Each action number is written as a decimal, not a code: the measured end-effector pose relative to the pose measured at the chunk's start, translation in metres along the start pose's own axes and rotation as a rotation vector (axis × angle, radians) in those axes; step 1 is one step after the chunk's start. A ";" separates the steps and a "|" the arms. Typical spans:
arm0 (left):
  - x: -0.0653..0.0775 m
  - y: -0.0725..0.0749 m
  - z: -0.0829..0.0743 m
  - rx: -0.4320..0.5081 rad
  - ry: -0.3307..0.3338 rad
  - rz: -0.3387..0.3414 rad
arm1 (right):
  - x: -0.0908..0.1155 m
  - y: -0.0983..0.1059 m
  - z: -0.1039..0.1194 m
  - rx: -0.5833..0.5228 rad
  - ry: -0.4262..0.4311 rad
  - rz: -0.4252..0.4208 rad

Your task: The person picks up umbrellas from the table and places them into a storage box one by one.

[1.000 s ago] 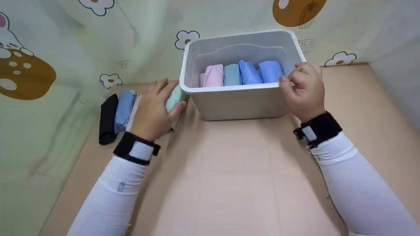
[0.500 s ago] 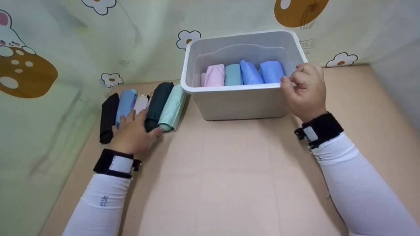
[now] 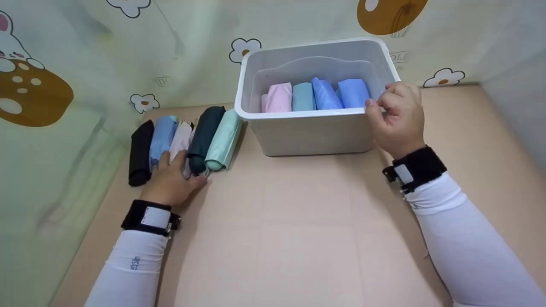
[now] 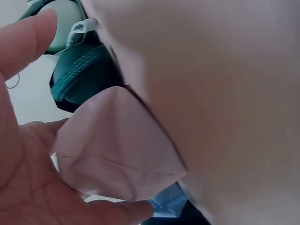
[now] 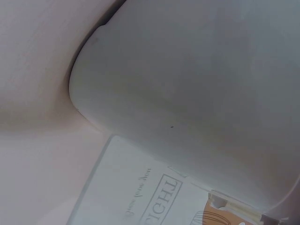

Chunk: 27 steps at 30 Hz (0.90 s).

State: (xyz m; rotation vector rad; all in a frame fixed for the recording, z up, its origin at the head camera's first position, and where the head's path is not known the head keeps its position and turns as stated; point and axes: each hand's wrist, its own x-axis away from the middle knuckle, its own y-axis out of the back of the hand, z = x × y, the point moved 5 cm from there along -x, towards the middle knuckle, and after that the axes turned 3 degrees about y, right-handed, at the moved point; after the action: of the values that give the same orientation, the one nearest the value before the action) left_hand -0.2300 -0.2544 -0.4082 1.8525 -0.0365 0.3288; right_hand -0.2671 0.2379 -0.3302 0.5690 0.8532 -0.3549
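Note:
Folded umbrellas lie side by side at the left: a black one (image 3: 141, 153), a blue one (image 3: 164, 134), a pale pink one (image 3: 181, 136), a dark green one (image 3: 206, 138) and a mint one (image 3: 224, 140). My left hand (image 3: 170, 183) is at the near end of the pale pink umbrella, fingers extended along it and thumb spread away. In the left wrist view, the pink umbrella's end (image 4: 119, 150) lies between those fingers. My right hand (image 3: 399, 117) grips the right front rim of a grey plastic bin (image 3: 307, 138), thumb on the front edge.
Inside the bin stand rolled bundles in pink (image 3: 279, 98), teal (image 3: 303, 97) and blue (image 3: 353, 94). A patterned curtain (image 3: 192, 55) hangs behind the table (image 3: 307, 230) and along its left side.
My left hand has drawn back from over the mint and dark green umbrellas toward the near left, reaching the pale pink one. My right hand stays on the bin's rim.

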 end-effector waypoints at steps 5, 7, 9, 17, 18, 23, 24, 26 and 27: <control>-0.001 -0.002 0.001 0.011 -0.016 -0.010 | 0.000 -0.001 -0.001 -0.001 -0.009 -0.010; -0.001 -0.002 0.000 0.000 -0.025 -0.019 | 0.000 -0.001 -0.001 0.003 -0.013 -0.006; 0.000 -0.001 -0.001 -0.008 -0.031 -0.031 | 0.000 -0.001 -0.001 0.011 -0.012 0.004; 0.000 0.002 0.001 0.005 -0.016 -0.066 | 0.000 -0.001 0.001 0.009 -0.006 0.009; -0.001 0.002 0.001 0.006 -0.014 -0.065 | 0.000 -0.001 0.000 0.011 -0.005 0.012; -0.005 0.002 0.000 0.016 0.009 -0.044 | 0.000 0.000 0.000 0.034 0.010 0.035; -0.006 0.003 -0.001 0.020 0.014 -0.041 | 0.000 0.000 0.000 0.035 0.010 0.036; -0.008 0.003 -0.002 0.023 0.020 -0.034 | 0.000 0.000 0.000 0.035 0.007 0.034; -0.009 0.003 -0.003 0.019 0.020 -0.033 | 0.000 0.000 0.000 0.026 0.003 0.026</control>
State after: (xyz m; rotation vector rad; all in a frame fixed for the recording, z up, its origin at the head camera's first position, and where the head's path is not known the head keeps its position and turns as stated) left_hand -0.2402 -0.2542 -0.4066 1.8668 0.0102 0.3256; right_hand -0.2672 0.2382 -0.3305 0.6047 0.8442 -0.3417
